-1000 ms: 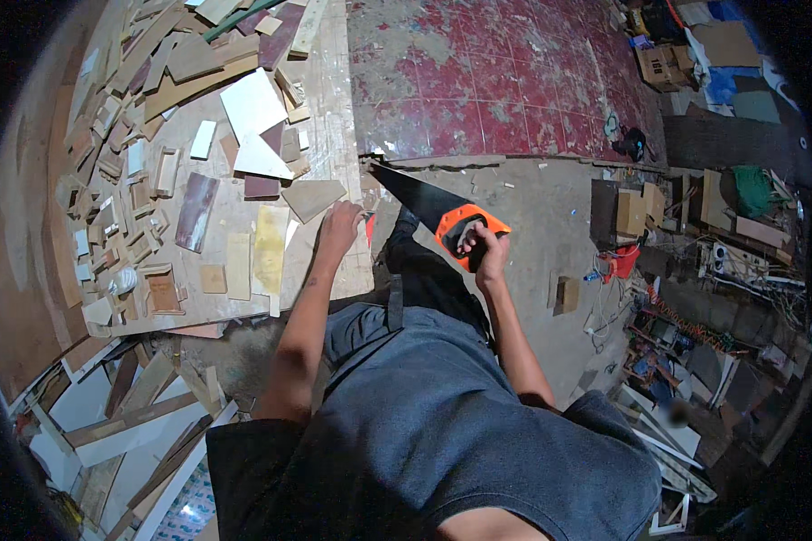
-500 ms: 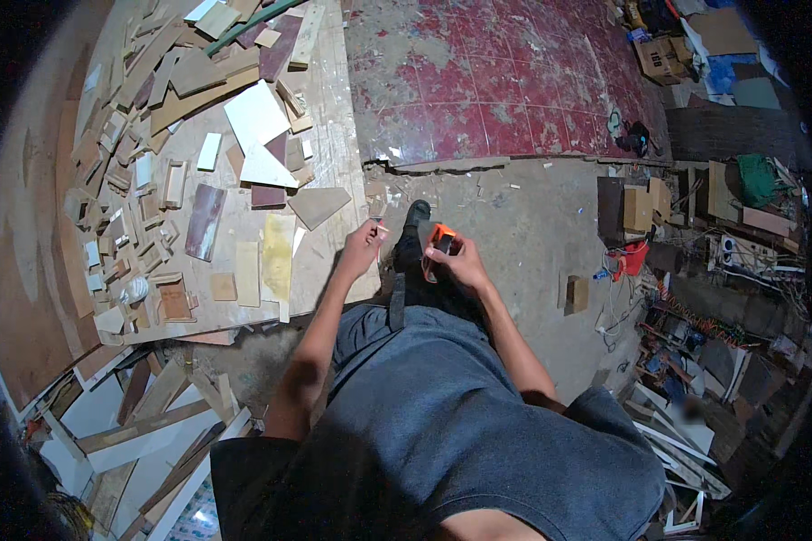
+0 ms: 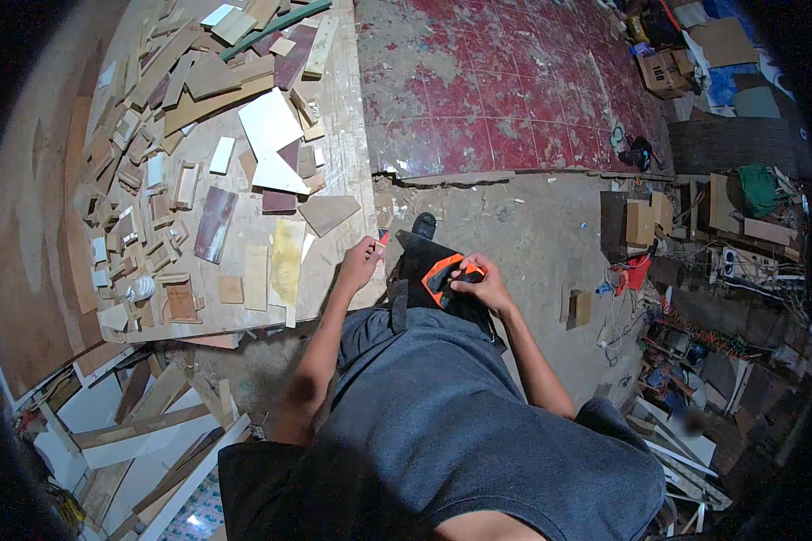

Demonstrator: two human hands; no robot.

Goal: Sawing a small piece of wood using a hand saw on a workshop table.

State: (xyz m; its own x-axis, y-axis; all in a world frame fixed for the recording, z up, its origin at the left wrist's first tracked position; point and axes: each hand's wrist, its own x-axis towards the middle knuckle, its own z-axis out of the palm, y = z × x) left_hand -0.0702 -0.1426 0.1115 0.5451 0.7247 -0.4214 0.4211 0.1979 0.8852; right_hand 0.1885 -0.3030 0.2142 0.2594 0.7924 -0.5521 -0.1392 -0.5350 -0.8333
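Note:
My right hand [image 3: 485, 287] is closed around the orange-and-black handle of a handsaw [image 3: 437, 270]. The saw's dark blade points up and to the left, toward my shoe [image 3: 424, 225]. Near the right edge of the wooden worktable [image 3: 341, 261], my left hand [image 3: 361, 261] pinches a small slim piece with red and dark parts [image 3: 383, 239]; its exact kind is too small to make out. The two hands are apart, and the saw touches nothing in the left one. A yellow-stained board [image 3: 287, 261] and an angular wood offcut [image 3: 329, 214] lie on the table nearest my left hand.
Wood offcuts and white panels [image 3: 269, 117] cover much of the table. Long strips [image 3: 144, 428] are piled at lower left. A raised red tiled floor [image 3: 514, 90] edges the concrete ahead. Cables, boxes [image 3: 641, 223] and scrap crowd the right; a small block [image 3: 578, 307] stands on the floor.
The saw has turned so its blade and handle show more broadly, and my right hand has moved slightly right and down. My left hand is slightly lower, still pinching the small piece.

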